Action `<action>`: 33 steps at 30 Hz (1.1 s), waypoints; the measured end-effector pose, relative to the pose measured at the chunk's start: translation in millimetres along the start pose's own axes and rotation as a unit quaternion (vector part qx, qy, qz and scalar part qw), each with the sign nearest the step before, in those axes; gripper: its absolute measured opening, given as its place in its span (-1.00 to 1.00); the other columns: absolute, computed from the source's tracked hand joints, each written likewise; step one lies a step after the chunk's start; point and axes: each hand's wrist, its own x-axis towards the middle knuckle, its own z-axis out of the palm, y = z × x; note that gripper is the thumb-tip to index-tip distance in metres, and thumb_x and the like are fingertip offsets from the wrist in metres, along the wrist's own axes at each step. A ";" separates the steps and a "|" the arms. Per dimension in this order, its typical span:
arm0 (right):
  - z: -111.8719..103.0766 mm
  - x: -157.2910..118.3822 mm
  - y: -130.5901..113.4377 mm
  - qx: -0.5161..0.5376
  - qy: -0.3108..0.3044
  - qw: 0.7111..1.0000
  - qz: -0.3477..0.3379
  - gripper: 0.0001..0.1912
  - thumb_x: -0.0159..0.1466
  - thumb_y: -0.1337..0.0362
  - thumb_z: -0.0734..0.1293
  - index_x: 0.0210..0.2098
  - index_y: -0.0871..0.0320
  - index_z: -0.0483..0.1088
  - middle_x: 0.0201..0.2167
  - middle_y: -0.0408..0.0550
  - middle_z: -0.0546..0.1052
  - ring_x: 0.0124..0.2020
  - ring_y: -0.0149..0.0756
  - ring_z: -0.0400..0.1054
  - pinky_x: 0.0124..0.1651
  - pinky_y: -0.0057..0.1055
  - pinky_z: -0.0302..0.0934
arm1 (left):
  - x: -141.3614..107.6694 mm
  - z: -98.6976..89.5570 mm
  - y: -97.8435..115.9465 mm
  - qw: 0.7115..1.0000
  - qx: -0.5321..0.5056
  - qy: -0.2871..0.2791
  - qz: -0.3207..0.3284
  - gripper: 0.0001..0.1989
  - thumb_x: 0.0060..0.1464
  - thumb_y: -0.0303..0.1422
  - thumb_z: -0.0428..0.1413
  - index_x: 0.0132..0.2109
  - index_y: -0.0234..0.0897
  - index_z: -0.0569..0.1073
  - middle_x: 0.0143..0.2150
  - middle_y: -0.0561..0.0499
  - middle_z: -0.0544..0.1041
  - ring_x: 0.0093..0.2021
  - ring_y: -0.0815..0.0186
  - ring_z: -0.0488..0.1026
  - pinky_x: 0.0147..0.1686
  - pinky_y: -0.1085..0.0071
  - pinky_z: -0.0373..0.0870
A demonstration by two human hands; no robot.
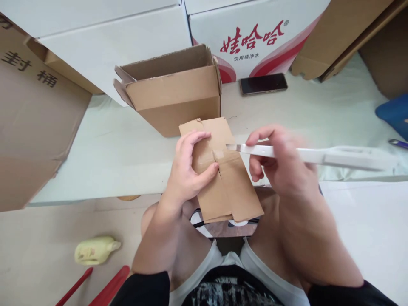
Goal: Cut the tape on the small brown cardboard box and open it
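A small brown cardboard box (234,182), its flaps shut along a middle seam with a piece of clear tape, juts over the table's front edge above my lap. My left hand (188,168) holds it from the left, thumb and fingers curved over the top face. In my right hand (280,159) is a white utility knife (306,155), its handle blurred at the rear end. The blade tip points left, at or just above the box near the tape; contact cannot be made out. Right behind stands an open cardboard box (178,95), top flaps up.
White cartons (117,46) line the table's back, one with red lettering. A black phone (264,84) lies before them. Large brown cartons stand at left (35,123) and right (341,34). A blue object (395,114) and a pen (398,143) lie far right. A yellow bottle (95,250) is on the floor.
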 end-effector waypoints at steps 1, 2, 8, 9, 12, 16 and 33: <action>1.3 -1.3 -0.5 -0.009 -0.011 1.000 -0.001 -0.61 0.32 -0.16 0.36 -0.22 0.03 0.45 -0.60 -0.22 0.40 -0.62 -0.39 0.29 -0.56 -0.41 0.17 | 0.0 0.2 0.2 1.000 -0.003 0.002 0.000 -0.45 0.13 -0.20 0.21 0.23 -0.11 0.29 0.27 -0.14 0.43 0.34 0.02 0.33 0.40 -0.02 0.26; 2.8 -1.9 -0.8 -0.014 -0.027 1.000 -0.002 -0.71 0.30 -0.04 0.42 -0.19 0.03 0.47 -0.56 -0.22 0.45 -0.58 -0.40 0.33 -0.54 -0.43 0.20 | -0.2 0.3 0.4 1.000 -0.006 0.003 0.001 -0.45 0.13 -0.21 0.21 0.23 -0.11 0.29 0.27 -0.14 0.43 0.34 0.02 0.33 0.40 -0.03 0.25; 13.3 6.8 3.1 0.049 -0.048 0.998 0.000 -0.72 0.29 0.02 0.44 -0.24 0.12 0.49 -0.63 -0.26 0.42 -0.67 -0.47 0.27 -0.62 -0.49 0.16 | -1.3 -2.1 0.7 1.000 0.004 0.000 0.013 -0.46 0.13 -0.21 0.23 0.23 -0.09 0.32 0.25 -0.12 0.43 0.32 0.02 0.32 0.39 -0.01 0.25; 14.0 8.8 4.4 0.041 -0.027 0.999 -0.008 -0.67 0.29 -0.04 0.44 -0.28 0.13 0.48 -0.66 -0.27 0.38 -0.69 -0.49 0.23 -0.64 -0.49 0.11 | -1.4 -2.8 0.4 1.000 0.005 -0.004 0.015 -0.44 0.12 -0.19 0.24 0.24 -0.09 0.32 0.26 -0.12 0.42 0.33 0.01 0.31 0.39 -0.02 0.25; 14.4 11.7 7.7 0.001 0.026 0.999 -0.037 -0.54 0.27 -0.18 0.41 -0.36 0.12 0.45 -0.68 -0.29 0.29 -0.69 -0.52 0.14 -0.65 -0.49 0.02 | -1.8 -4.8 -1.0 0.999 0.013 -0.025 0.030 -0.34 0.09 -0.11 0.26 0.29 -0.10 0.29 0.29 -0.14 0.40 0.37 -0.02 0.27 0.39 -0.03 0.25; 15.8 10.7 8.8 -0.023 0.021 0.999 -0.033 -0.52 0.26 -0.22 0.40 -0.33 0.10 0.44 -0.64 -0.26 0.35 -0.66 -0.48 0.20 -0.62 -0.47 0.05 | -2.1 -5.9 -2.6 0.997 0.034 -0.036 0.061 -0.25 0.08 -0.07 0.28 0.36 -0.06 0.24 0.31 -0.14 0.42 0.35 -0.03 0.28 0.37 -0.06 0.27; 29.9 33.9 6.4 -0.218 -0.042 0.973 -0.067 -0.52 0.40 -0.19 0.23 -0.37 0.08 0.37 -0.55 -0.17 0.42 -0.48 -0.34 0.29 -0.35 -0.34 0.11 | -2.2 -1.6 -9.9 0.996 0.043 -0.019 0.080 -0.22 0.12 -0.05 0.24 0.40 -0.11 0.21 0.32 -0.17 0.42 0.35 -0.04 0.30 0.35 -0.06 0.30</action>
